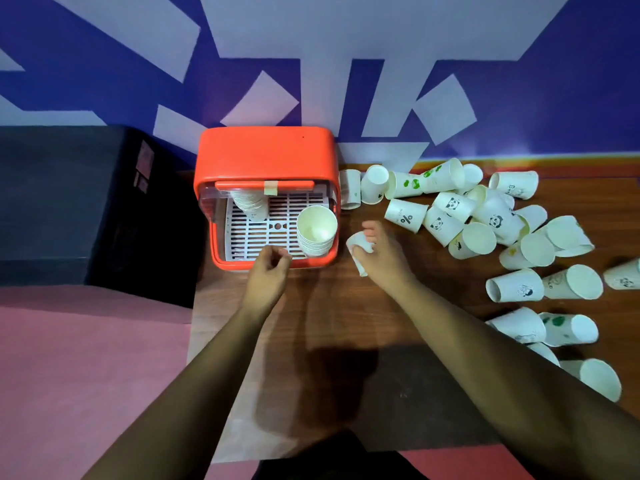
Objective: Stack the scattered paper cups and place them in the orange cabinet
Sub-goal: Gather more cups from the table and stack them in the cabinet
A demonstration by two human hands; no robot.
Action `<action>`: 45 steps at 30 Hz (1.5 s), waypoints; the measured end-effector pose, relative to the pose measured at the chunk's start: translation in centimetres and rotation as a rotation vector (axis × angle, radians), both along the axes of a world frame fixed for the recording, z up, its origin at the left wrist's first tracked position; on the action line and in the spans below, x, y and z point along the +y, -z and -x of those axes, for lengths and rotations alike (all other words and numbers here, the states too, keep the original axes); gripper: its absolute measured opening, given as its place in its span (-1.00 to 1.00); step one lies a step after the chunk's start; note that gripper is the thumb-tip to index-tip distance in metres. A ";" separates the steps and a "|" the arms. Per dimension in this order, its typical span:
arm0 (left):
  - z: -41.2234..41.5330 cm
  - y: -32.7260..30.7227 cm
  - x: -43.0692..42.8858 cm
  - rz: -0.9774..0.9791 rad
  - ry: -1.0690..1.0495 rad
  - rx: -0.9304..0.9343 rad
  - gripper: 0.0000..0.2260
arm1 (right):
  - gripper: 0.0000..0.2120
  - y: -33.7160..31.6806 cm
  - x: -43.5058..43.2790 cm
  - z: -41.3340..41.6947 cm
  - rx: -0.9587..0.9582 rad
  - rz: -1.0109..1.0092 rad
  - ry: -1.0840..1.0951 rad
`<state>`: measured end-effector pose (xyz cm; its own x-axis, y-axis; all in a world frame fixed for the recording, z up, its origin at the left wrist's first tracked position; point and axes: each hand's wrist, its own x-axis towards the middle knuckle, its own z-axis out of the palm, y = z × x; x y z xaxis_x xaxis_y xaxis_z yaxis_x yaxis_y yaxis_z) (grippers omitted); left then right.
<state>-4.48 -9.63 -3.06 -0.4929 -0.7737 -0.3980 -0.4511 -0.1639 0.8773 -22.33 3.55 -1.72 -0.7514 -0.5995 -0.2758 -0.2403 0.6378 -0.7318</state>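
Reaching forearms: two bare arms stretch out from the near edge over the brown wood-grain table [332, 306].
Near-right cups: scattered white paper cups [516, 287] lie on their sides down the right side of the table, several touching or overlapping.
Right hand [381, 258]: and it has one! Fingers are wrapped round a single white paper cup [358, 244], held on its side just right of the cabinet; whether it touches the table I cannot tell.
Left hand [268, 268]: fingers loosely curled with nothing in them, right at the cabinet's near lip.
Cabinet: the orange box-shaped plastic cabinet [265, 150] sits at the table's far-left corner, front open, with a white slatted tray [256, 237] inside.
Near stack [317, 233]: nested white cups, mouth up, in the tray's near-right corner.
Far stack [249, 202]: more nested cups at the tray's far left, partly hidden under the orange handle bar [265, 185].
Far heap: cups with panda prints, green blotches and a percent sign crowd from the cabinet's right wall out to the right.
Left side: a black box [69, 202] stands beside the cabinet.
Backdrop: a blue wall with pale angular shapes [554, 98].
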 end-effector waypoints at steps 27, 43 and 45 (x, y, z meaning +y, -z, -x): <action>9.5 1.4 7.9 0.226 0.665 0.090 -0.38 | -0.59 -1.4 9.0 8.8 -0.583 -0.036 -0.044; 6.5 0.8 7.1 -0.134 0.257 0.217 -0.49 | -0.42 5.6 3.5 15.0 0.665 -0.513 -0.407; 6.2 0.3 7.4 -0.145 0.234 0.252 -0.52 | -0.42 5.7 3.6 14.9 0.668 -0.508 -0.444</action>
